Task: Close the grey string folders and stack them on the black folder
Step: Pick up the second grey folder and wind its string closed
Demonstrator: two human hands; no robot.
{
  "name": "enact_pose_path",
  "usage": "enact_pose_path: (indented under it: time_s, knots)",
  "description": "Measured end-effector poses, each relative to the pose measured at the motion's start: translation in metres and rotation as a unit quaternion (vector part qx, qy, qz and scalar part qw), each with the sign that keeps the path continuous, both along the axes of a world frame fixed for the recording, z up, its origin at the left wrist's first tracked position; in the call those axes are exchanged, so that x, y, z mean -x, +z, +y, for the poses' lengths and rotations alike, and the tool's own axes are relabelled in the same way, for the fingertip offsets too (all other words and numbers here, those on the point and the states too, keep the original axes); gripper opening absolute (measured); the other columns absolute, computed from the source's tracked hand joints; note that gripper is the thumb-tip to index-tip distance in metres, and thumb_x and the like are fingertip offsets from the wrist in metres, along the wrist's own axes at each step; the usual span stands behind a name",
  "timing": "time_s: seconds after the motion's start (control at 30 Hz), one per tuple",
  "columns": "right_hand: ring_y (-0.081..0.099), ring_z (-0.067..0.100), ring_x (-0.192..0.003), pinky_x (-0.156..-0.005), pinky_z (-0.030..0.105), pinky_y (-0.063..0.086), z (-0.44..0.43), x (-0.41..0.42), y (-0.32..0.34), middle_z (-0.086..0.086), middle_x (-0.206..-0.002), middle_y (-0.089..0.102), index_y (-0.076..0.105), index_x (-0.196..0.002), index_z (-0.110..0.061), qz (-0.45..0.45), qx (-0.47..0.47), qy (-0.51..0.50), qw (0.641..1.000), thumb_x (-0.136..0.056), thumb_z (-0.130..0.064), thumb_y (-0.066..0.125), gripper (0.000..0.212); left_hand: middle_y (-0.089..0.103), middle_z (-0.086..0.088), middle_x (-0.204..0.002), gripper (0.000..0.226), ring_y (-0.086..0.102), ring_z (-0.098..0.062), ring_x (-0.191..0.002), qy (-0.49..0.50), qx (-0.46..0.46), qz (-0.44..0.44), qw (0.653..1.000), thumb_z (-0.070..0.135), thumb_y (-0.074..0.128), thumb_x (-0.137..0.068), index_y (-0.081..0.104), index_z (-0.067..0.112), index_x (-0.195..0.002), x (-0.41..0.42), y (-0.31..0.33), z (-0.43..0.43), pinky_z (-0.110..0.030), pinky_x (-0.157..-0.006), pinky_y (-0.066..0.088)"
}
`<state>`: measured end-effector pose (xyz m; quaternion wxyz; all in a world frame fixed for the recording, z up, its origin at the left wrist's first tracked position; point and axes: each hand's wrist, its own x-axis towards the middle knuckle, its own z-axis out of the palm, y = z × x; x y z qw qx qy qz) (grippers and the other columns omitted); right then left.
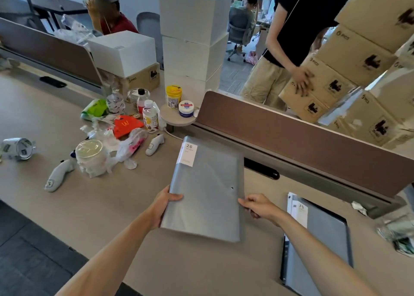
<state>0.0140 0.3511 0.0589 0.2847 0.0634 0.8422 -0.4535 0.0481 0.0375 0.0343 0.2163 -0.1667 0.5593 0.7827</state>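
Note:
A grey string folder (206, 190) with a white "20" label at its top left corner is held above the desk in the middle of the view, flap closed. My left hand (164, 202) grips its left edge with the thumb on top. My right hand (257, 206) pinches its right edge just below the small button. At the lower right a second grey folder (322, 246) lies flat on a black folder (285, 257), whose dark edge shows along the left side.
Clutter sits on the desk's left: bottles (151, 116), plastic bags, a lidded cup (89, 152), two white controllers (59, 174). A brown divider (302, 136) runs behind the folders. White boxes (192, 33) stand beyond, and a person in black handles cardboard boxes (331, 80).

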Motion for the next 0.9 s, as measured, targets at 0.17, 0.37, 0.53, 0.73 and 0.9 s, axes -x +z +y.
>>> enact_pose_path:
  time_s: [0.17,0.37,0.53,0.73,0.9]
  knots:
    - [0.044,0.006,-0.051,-0.047,0.015,0.035,-0.001,0.001,-0.021,-0.005,-0.056,0.051,0.057,-0.060,-0.020,-0.010,-0.114,0.094,0.989,-0.093,-0.021,0.057,0.033,0.072,-0.016,-0.101,0.056,0.069,-0.035,-0.087,0.000,0.073,-0.033,0.997,0.013,0.068,-0.059,0.060,0.018,-0.114,-0.007,-0.032,-0.020,-0.045,-0.076,0.057]
    - [0.055,0.001,-0.047,-0.059,0.019,0.046,0.001,0.003,-0.043,-0.007,-0.057,0.065,0.063,-0.064,-0.020,-0.020,-0.170,0.122,0.978,-0.092,-0.013,0.055,0.030,0.062,-0.007,-0.115,0.065,0.059,-0.025,-0.100,-0.064,0.351,-0.035,0.934,0.023,0.064,-0.062,0.050,0.016,-0.125,-0.003,-0.079,-0.044,-0.032,-0.078,0.045]
    - [0.060,0.006,-0.067,-0.075,0.023,0.048,-0.011,0.007,-0.058,-0.008,-0.068,0.067,0.065,-0.067,-0.024,-0.011,-0.190,0.131,0.973,-0.087,-0.015,0.059,0.023,0.042,-0.006,-0.131,0.058,0.047,-0.031,-0.119,-0.173,0.620,0.078,0.761,0.019,0.059,-0.076,0.041,0.018,-0.131,0.005,-0.096,-0.046,-0.037,-0.087,0.044]
    - [0.063,0.017,-0.088,-0.078,0.029,0.048,-0.035,-0.011,-0.084,-0.001,-0.092,0.067,0.066,-0.088,-0.021,-0.010,-0.246,0.162,0.956,-0.070,-0.027,0.063,0.019,0.064,-0.003,-0.109,0.074,0.070,-0.026,-0.089,-0.333,0.613,0.312,0.645,0.025,0.079,-0.031,0.058,0.021,-0.102,0.027,-0.118,-0.027,-0.033,-0.077,0.055]
    - [0.056,0.019,-0.097,-0.077,0.029,0.042,-0.057,-0.041,-0.105,0.001,-0.105,0.059,0.061,-0.096,-0.018,0.044,-0.288,0.184,0.939,-0.075,-0.035,0.066,0.028,0.069,-0.005,-0.116,0.068,0.069,-0.022,-0.101,-0.457,0.565,0.369,0.580,0.034,0.080,-0.042,0.061,0.026,-0.107,0.034,-0.127,-0.005,-0.036,-0.078,0.057]
